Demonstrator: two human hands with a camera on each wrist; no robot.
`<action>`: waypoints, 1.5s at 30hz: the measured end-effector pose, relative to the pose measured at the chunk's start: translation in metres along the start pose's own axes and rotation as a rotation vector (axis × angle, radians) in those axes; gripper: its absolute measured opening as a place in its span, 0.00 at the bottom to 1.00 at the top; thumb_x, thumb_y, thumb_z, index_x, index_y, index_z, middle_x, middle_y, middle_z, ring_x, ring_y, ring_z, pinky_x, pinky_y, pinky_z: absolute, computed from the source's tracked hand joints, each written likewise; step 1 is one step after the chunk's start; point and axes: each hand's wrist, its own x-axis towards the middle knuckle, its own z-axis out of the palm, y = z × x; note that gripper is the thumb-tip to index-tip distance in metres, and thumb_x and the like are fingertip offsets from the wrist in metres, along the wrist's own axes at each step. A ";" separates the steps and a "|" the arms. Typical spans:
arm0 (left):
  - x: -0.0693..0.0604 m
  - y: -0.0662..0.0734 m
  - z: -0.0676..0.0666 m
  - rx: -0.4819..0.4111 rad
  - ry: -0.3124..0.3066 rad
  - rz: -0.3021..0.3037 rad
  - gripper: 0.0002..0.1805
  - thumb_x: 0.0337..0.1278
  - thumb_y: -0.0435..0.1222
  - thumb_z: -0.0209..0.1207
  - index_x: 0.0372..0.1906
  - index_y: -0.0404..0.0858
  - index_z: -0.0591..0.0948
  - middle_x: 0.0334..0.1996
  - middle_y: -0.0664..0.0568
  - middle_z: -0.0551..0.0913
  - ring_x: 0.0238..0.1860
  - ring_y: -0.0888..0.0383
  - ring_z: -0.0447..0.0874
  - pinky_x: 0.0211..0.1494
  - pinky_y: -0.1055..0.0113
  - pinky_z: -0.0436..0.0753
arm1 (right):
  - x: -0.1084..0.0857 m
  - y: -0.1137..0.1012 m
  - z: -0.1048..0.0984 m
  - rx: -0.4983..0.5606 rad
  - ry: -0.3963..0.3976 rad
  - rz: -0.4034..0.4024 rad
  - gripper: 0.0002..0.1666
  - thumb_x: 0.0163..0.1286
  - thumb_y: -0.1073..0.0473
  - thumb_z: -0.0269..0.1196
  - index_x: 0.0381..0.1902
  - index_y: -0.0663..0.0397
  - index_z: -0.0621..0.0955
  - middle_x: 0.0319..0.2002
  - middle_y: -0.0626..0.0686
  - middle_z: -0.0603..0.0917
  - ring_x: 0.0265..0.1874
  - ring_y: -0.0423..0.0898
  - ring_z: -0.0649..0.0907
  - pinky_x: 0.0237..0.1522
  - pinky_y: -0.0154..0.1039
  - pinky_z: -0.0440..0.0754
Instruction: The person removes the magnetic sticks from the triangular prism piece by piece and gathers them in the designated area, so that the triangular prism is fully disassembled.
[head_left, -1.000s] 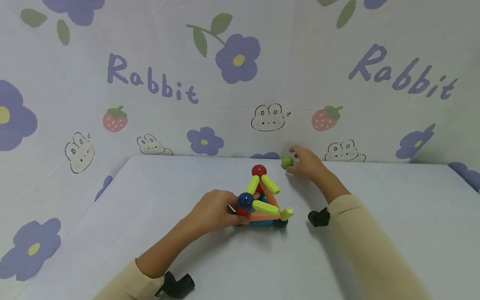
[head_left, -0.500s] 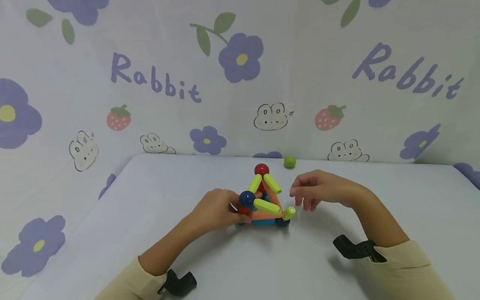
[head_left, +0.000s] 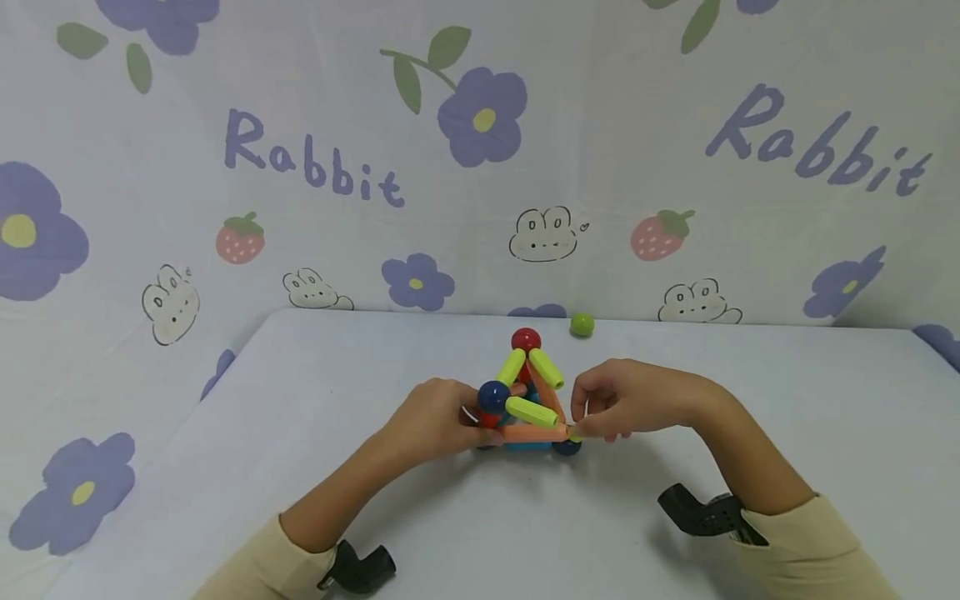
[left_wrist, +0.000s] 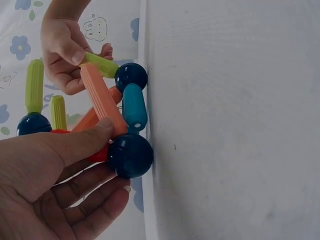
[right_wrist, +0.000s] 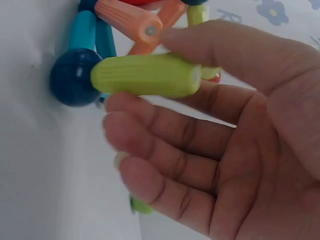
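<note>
A small frame of magnetic rods and balls stands on the white table. My left hand (head_left: 427, 421) grips its left corner. In the left wrist view the thumb lies on an orange rod (left_wrist: 100, 95), with the fingers beside a dark blue ball (left_wrist: 131, 156). At the opposite corner, my right hand (head_left: 637, 400) pinches a yellow-green rod (right_wrist: 145, 75) between thumb and index finger. That rod's far end touches another dark blue ball (right_wrist: 75, 77). The red ball (head_left: 526, 341) tops the frame, above two slanting yellow-green rods. Fingers partly cover both lower corners.
A loose green ball (head_left: 582, 325) lies at the table's back edge, behind the frame. Behind the white table (head_left: 465, 533) hangs a cloth (head_left: 322, 75) printed with flowers and rabbits. A black wrist camera (head_left: 701, 510) sticks out from the right sleeve.
My right hand has left the green ball at the back, come forward to the frame's right corner and taken the yellow-green rod there. The left hand keeps its grip.
</note>
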 end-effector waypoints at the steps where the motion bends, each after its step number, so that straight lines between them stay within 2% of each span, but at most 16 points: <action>1: 0.000 0.000 0.000 0.002 -0.002 0.003 0.15 0.50 0.43 0.76 0.39 0.38 0.89 0.30 0.55 0.88 0.27 0.64 0.80 0.29 0.71 0.79 | -0.001 0.001 -0.001 -0.007 -0.004 0.001 0.04 0.65 0.59 0.67 0.36 0.52 0.82 0.24 0.50 0.82 0.25 0.49 0.80 0.30 0.42 0.79; 6: 0.000 -0.001 0.000 0.007 0.002 0.011 0.14 0.51 0.43 0.75 0.39 0.38 0.89 0.31 0.55 0.88 0.27 0.64 0.81 0.29 0.71 0.79 | -0.004 0.003 -0.004 -0.046 -0.030 0.026 0.07 0.61 0.65 0.67 0.37 0.53 0.82 0.28 0.48 0.83 0.28 0.45 0.80 0.33 0.41 0.79; 10: -0.001 0.000 0.000 0.006 0.006 0.007 0.15 0.51 0.43 0.75 0.39 0.38 0.89 0.31 0.54 0.88 0.27 0.64 0.81 0.28 0.71 0.79 | 0.000 0.005 -0.002 -0.089 -0.036 0.064 0.08 0.61 0.65 0.69 0.37 0.52 0.82 0.29 0.47 0.82 0.29 0.44 0.79 0.34 0.39 0.79; 15: 0.001 0.000 0.001 0.013 -0.003 -0.008 0.16 0.51 0.44 0.75 0.40 0.38 0.89 0.31 0.55 0.88 0.28 0.64 0.81 0.28 0.71 0.79 | 0.003 0.012 0.001 -0.087 -0.030 0.095 0.06 0.61 0.65 0.69 0.33 0.52 0.82 0.27 0.47 0.80 0.28 0.44 0.78 0.33 0.39 0.78; 23: -0.001 0.001 0.005 0.001 0.006 0.014 0.14 0.52 0.42 0.75 0.38 0.38 0.89 0.30 0.54 0.88 0.28 0.63 0.82 0.29 0.71 0.80 | 0.009 0.023 0.009 -0.108 -0.009 0.120 0.07 0.57 0.67 0.71 0.29 0.52 0.83 0.26 0.47 0.79 0.29 0.44 0.76 0.32 0.38 0.75; 28: -0.001 0.001 0.004 0.008 0.003 0.000 0.14 0.51 0.43 0.75 0.38 0.38 0.88 0.30 0.54 0.88 0.29 0.63 0.83 0.30 0.71 0.80 | 0.012 0.023 0.013 -0.140 0.027 0.129 0.09 0.56 0.67 0.73 0.25 0.51 0.82 0.24 0.46 0.78 0.27 0.44 0.75 0.30 0.38 0.73; 33: -0.001 0.000 0.003 -0.001 0.012 -0.018 0.14 0.50 0.43 0.76 0.36 0.38 0.88 0.29 0.55 0.88 0.29 0.63 0.83 0.29 0.70 0.80 | 0.014 0.018 0.017 -0.155 0.063 0.184 0.11 0.55 0.68 0.74 0.22 0.52 0.81 0.21 0.47 0.78 0.26 0.44 0.75 0.29 0.38 0.72; 38: -0.002 0.000 0.005 -0.010 -0.002 -0.012 0.15 0.52 0.43 0.75 0.39 0.37 0.89 0.31 0.54 0.88 0.29 0.63 0.83 0.30 0.71 0.80 | 0.014 0.016 0.020 -0.190 0.071 0.240 0.11 0.55 0.66 0.75 0.21 0.51 0.82 0.20 0.46 0.78 0.25 0.43 0.74 0.28 0.37 0.71; 42: -0.002 0.000 0.005 0.001 0.002 -0.007 0.15 0.52 0.43 0.75 0.39 0.37 0.89 0.31 0.54 0.88 0.29 0.62 0.83 0.30 0.71 0.80 | 0.010 0.023 0.011 -0.275 0.120 0.253 0.11 0.55 0.66 0.74 0.20 0.51 0.82 0.20 0.46 0.77 0.24 0.43 0.74 0.27 0.37 0.71; 45: -0.001 0.000 0.005 0.018 0.013 0.002 0.15 0.52 0.44 0.75 0.39 0.37 0.89 0.31 0.54 0.88 0.30 0.63 0.83 0.31 0.71 0.80 | 0.007 0.036 -0.001 -0.341 0.200 0.270 0.11 0.55 0.67 0.72 0.19 0.52 0.81 0.20 0.47 0.77 0.23 0.44 0.74 0.27 0.39 0.71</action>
